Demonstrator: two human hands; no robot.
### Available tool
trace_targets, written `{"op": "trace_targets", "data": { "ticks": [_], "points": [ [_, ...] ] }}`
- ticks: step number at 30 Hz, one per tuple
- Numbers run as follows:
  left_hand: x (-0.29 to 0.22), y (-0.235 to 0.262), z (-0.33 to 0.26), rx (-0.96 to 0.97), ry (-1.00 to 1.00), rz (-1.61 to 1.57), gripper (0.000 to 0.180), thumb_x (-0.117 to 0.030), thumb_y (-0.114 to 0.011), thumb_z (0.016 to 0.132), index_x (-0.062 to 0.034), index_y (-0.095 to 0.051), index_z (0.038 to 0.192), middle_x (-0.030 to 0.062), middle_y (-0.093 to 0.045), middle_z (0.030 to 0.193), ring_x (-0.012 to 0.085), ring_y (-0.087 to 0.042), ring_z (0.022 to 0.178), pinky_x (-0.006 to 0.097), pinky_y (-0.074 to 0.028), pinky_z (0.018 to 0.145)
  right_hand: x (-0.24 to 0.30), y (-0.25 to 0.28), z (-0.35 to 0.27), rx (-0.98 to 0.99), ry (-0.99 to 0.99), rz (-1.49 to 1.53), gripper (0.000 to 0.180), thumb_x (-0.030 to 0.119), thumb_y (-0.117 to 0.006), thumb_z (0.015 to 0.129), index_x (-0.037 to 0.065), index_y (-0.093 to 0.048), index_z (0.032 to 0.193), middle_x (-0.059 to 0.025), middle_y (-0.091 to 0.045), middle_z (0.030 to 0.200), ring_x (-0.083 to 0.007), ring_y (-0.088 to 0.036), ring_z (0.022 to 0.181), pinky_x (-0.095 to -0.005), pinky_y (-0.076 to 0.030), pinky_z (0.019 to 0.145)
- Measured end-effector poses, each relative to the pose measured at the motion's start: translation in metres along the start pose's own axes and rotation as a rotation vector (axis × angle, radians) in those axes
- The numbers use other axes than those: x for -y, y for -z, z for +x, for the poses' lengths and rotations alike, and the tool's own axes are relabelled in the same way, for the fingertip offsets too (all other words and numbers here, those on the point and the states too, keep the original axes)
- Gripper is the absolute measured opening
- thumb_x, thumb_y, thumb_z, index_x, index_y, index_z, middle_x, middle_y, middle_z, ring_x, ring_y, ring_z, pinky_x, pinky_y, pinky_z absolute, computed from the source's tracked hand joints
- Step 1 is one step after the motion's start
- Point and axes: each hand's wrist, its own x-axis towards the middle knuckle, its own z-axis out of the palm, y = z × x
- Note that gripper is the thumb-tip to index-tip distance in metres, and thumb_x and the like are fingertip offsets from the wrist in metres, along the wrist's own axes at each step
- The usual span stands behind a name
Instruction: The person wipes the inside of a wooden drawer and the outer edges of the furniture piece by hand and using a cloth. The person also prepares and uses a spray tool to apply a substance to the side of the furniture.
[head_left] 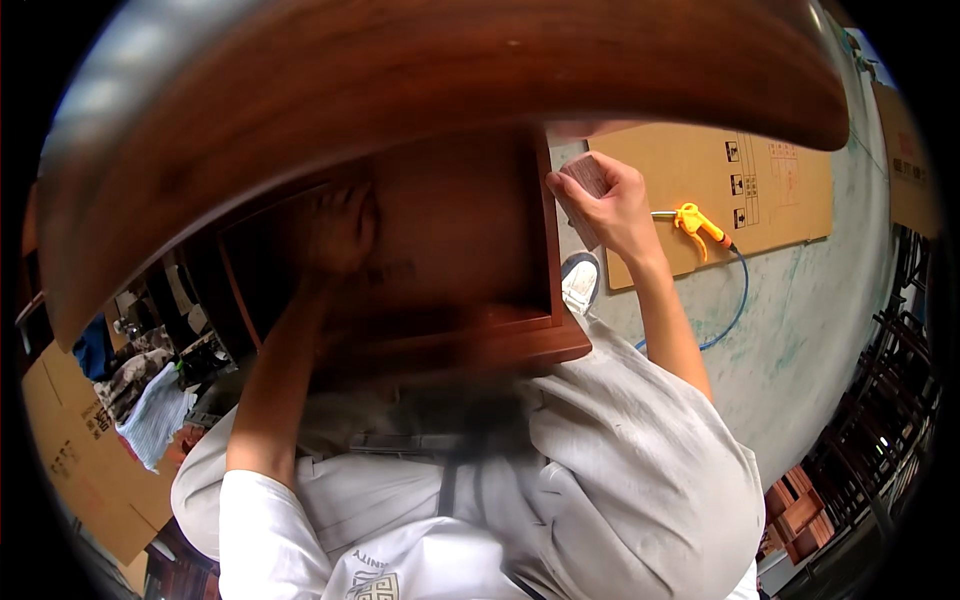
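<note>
My right hand (610, 205) pinches a small grey sanding block (588, 178), folded in my fingers, against the right outer edge of a dark red-brown wooden furniture piece (450, 230). The wood is smooth and glossy, with a flat recessed panel inside a frame. My left hand (340, 228) lies with fingers spread on that panel, in shadow, holding nothing. A curved polished rail (450, 70) of the same wood crosses the top and hides much. Past my right hand, a flat cardboard sheet (770, 190) lies on the pale stained floor (800, 330), with an orange air blow gun (697, 225) and its blue hose (738, 300) at the sheet's near edge. My shoe (580, 280) shows beside the frame.
</note>
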Motion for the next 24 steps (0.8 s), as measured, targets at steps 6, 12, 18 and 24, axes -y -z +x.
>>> {"op": "trace_targets", "data": {
  "ticks": [6,12,18,24],
  "points": [
    [-0.006,0.003,0.002,-0.016,0.016,-0.086,0.051,-0.021,-0.055,0.100,-0.0072,-0.055,0.149,0.0245,-0.058,0.143,0.0462,-0.054,0.125,0.058,-0.040,0.114,-0.007,-0.001,-0.006,-0.019,0.059,-0.081,0.027,0.023,-0.084,0.089,0.000,-0.071,0.089,-0.0105,-0.066,0.067,-0.0138,-0.058,0.060,-0.0324,-0.051,0.060],
    [0.005,-0.004,0.000,-0.015,0.033,-0.057,0.052,-0.020,-0.056,0.099,-0.0074,-0.055,0.149,0.0252,-0.058,0.143,0.0465,-0.054,0.127,0.059,-0.039,0.114,-0.001,-0.004,-0.028,0.046,0.127,-0.115,0.030,0.023,-0.082,0.090,-0.002,-0.067,0.087,-0.0130,-0.065,0.068,-0.0173,-0.058,0.060,-0.0347,-0.051,0.061],
    [-0.006,0.009,0.003,-0.019,0.029,-0.050,0.054,-0.022,-0.058,0.098,-0.0104,-0.055,0.150,0.0225,-0.057,0.145,0.0458,-0.053,0.129,0.058,-0.039,0.116,0.008,-0.005,-0.026,0.020,0.098,-0.145,0.027,0.021,-0.083,0.090,-0.001,-0.067,0.089,-0.0102,-0.062,0.067,-0.0164,-0.055,0.060,-0.0327,-0.050,0.061],
    [-0.002,0.000,-0.004,0.030,0.032,-0.020,0.057,-0.026,-0.060,0.097,-0.0125,-0.053,0.152,0.0223,-0.055,0.148,0.0450,-0.052,0.131,0.057,-0.040,0.115,0.019,-0.005,0.000,-0.020,0.083,-0.200,0.028,0.022,-0.086,0.086,-0.001,-0.069,0.089,-0.0128,-0.064,0.067,-0.0200,-0.060,0.059,-0.0345,-0.052,0.062]
  ]
}}
